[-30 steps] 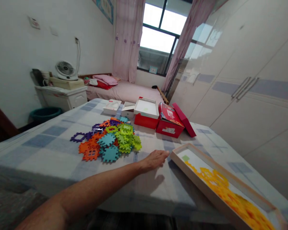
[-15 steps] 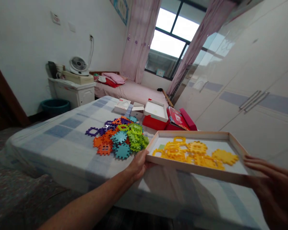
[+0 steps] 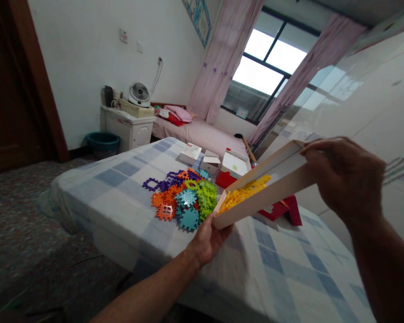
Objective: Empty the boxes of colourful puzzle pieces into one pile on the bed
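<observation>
Both my hands hold a shallow cardboard box lid [image 3: 265, 197], steeply tilted with its right end raised. My left hand [image 3: 208, 237] grips the low left corner, fingers underneath. At the high right end my right hand [image 3: 346, 175] is closed on the rim. Yellow plastic building pieces [image 3: 244, 195] are heaped toward the low end inside it. Just left of that corner lies a pile of notched pieces on the bed: green [image 3: 206, 197], teal [image 3: 189, 219], orange [image 3: 165, 210] and purple [image 3: 152, 183].
Behind the pile stand a white box [image 3: 190, 153], a small open box [image 3: 210, 160] and a red-and-white box [image 3: 234, 165]. A red box [image 3: 292, 211] is partly hidden behind the lid. All rest on a checked bedsheet [image 3: 104, 188]; a teal bucket [image 3: 103, 142] is on the floor.
My right hand has lifted the lid's right end, tipping it toward the left. The yellow pieces have slid together toward the low end. The view has shifted somewhat.
</observation>
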Demonstrator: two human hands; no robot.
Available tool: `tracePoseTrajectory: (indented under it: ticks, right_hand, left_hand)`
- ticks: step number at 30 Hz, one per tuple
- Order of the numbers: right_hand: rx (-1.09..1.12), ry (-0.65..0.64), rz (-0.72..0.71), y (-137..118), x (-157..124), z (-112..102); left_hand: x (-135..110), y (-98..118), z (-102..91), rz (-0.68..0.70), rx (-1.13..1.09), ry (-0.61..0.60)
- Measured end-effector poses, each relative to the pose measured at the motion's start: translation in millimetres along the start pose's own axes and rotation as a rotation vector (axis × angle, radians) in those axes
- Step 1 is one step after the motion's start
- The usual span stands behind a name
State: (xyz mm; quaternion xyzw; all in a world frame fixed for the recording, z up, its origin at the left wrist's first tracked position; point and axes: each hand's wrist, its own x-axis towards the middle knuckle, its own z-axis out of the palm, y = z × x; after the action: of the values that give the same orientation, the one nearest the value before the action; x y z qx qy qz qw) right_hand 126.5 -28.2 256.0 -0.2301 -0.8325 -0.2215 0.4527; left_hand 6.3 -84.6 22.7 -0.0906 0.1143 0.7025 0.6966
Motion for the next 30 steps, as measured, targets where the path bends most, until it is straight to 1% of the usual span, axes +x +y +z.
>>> tracePoseTrajectory:
  ticks: [4,6,9,12,14,17,19,22,24,26,30]
  right_hand:
    - [0.008,-0.026,-0.118,-16.9,36.7,17.0]
    - [-0.002,-0.074,-0.18,-21.7,48.5,24.9]
    - [0.017,-0.189,-0.234,-21.9,57.4,38.0]
    - [0.044,-0.216,-0.23,-20.1,59.5,45.5]
    - [0.056,-0.211,-0.224,-22.5,60.0,44.2]
    - [0.041,-0.15,-0.226,-31.3,61.0,37.3]
    - [0.023,-0.129,-0.26,-36.1,61.4,35.3]
    - [0.037,-0.185,-0.303,-36.2,61.1,37.8]
    - [0.038,-0.207,-0.286,-34.7,61.0,37.6]
    - [0.021,-0.187,-0.268,-36.0,61.1,32.1]
    - [-0.058,-0.101,-0.27,-41.8,56.9,12.7]
  left_hand:
    - [3.4,2.0,3.3,0.053,-0.089,-0.13]
    - [6.0,0.7,1.6,0.054,-0.124,-0.138]
    - [9.0,-3.6,-4.8,-0.016,-0.15,-0.132]
    - [8.3,-5.7,-7.8,-0.054,-0.143,-0.144]
    - [5.9,-4.9,-5.2,-0.058,-0.138,-0.131]
    - [3.1,-3.8,0.8,-0.028,-0.108,-0.137]
    - [3.7,-5.5,2.2,-0.013,-0.111,-0.137]
    - [6.6,-11.1,-0.2,-0.066,-0.135,-0.109]
    - [7.8,-13.5,-1.3,-0.099,-0.122,-0.103]
    - [7.5,-13.4,0.4,-0.092,-0.107,-0.117]
    - [6.7,-9.8,6.8,-0.078,-0.09,-0.179]
